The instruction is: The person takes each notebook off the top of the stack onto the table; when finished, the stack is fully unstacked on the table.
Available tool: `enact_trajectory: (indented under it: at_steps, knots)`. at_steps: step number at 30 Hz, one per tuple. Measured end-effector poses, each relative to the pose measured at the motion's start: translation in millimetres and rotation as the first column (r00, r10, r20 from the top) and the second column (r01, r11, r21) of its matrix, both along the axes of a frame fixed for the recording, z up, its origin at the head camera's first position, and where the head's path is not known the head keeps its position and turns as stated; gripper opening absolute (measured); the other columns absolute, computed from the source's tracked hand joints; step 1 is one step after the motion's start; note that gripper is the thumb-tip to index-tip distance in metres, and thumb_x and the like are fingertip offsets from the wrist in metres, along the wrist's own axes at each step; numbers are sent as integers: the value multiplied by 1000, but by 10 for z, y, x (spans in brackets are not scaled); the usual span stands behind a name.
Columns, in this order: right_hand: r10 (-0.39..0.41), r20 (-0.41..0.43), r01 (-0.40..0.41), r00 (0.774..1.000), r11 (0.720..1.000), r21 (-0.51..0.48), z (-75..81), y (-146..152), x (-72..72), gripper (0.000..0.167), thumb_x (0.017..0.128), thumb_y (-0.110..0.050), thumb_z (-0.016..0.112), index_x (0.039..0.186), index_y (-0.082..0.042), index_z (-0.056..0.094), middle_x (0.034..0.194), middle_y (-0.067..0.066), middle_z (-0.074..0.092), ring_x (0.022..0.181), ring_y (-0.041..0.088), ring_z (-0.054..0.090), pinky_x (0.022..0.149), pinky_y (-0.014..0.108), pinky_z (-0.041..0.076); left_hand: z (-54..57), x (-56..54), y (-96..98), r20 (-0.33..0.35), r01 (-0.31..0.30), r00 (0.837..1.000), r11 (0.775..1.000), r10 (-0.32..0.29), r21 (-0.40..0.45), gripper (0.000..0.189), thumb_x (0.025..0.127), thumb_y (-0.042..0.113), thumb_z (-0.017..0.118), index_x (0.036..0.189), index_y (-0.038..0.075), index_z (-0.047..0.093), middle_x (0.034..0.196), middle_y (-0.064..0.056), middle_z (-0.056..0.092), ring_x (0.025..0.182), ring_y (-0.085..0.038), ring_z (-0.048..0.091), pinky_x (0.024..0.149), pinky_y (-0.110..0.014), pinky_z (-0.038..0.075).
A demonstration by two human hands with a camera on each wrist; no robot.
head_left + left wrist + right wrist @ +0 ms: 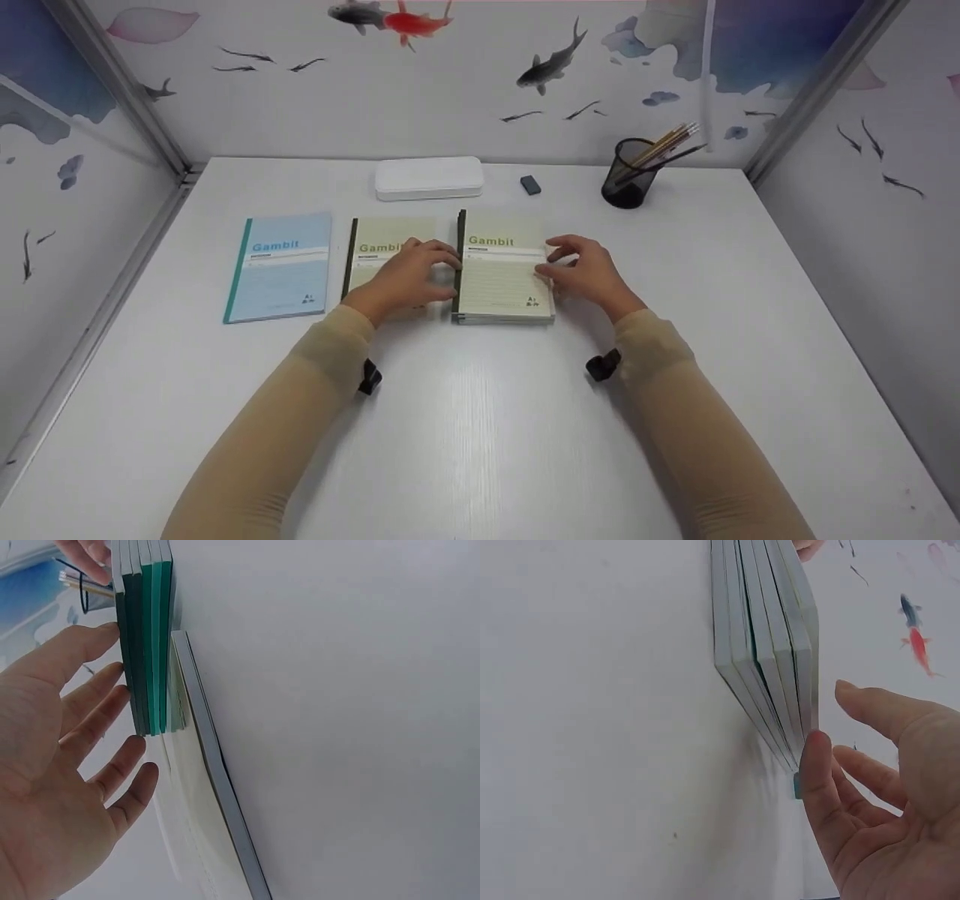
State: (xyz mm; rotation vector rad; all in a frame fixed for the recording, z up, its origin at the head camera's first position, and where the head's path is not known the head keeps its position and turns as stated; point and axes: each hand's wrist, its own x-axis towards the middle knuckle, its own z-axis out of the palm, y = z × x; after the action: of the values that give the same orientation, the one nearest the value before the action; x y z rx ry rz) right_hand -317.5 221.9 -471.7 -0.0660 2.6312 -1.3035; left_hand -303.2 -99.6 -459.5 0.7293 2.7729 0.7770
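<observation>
Between both hands lies a stack of notebooks (499, 285), the top one pale yellow with "Gambit" on its cover and a dark spine. My left hand (409, 276) touches the spine side with its fingertips, its fingers loosely extended. In the left wrist view dark and bright green spines (146, 645) show side by side. My right hand (589, 274) is at the opposite, page-edge side, fingers slightly bent, fingertips right at the pages (784, 682). Another pale yellow notebook (390, 229) lies flat, partly hidden under my left hand. Further left is a light blue notebook (289, 277).
A white case (429, 178) lies behind the notebooks, with a small dark eraser (530, 184) to its right. A black mesh pen holder (626, 180) with several pencils stands at the back right. Printed walls (450, 97) enclose the white table (465, 427).
</observation>
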Motion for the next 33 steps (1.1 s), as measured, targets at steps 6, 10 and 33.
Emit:
enact_trajectory:
  at_steps: [6, 10, 33]
  knots:
    - [-30, 58, 30, 998, 1000, 3, -59, -12, -41, 69, 87, -32, 84, 146, -15, 55, 127, 8, 63, 100, 20, 66, 78, 27, 59, -22, -6, -1, -26, 2, 1000, 1000, -2, 14, 40, 89, 31, 80, 126, 17, 73, 146, 3, 59, 135, -28, 45, 116, -44, 41]
    - [-48, 108, 54, 993, 997, -55, -64, -12, -58, 67, 87, -27, 85, 146, -13, 56, 128, 10, 61, 97, 20, 67, 76, 28, 60, -43, -14, -1, -46, 2, 999, 1000, -1, 19, 40, 88, 33, 80, 125, 17, 74, 144, 3, 61, 134, -28, 46, 114, -45, 42]
    - [-79, 267, 151, 960, 954, -260, -86, 101, -69, 61, 92, -11, 76, 148, -8, 53, 128, 10, 60, 96, 16, 66, 78, 25, 59, -31, 19, 59, -38, 11, 999, 1000, -11, -6, 59, 90, 37, 78, 140, 10, 64, 153, -1, 54, 140, -29, 42, 117, -43, 41]
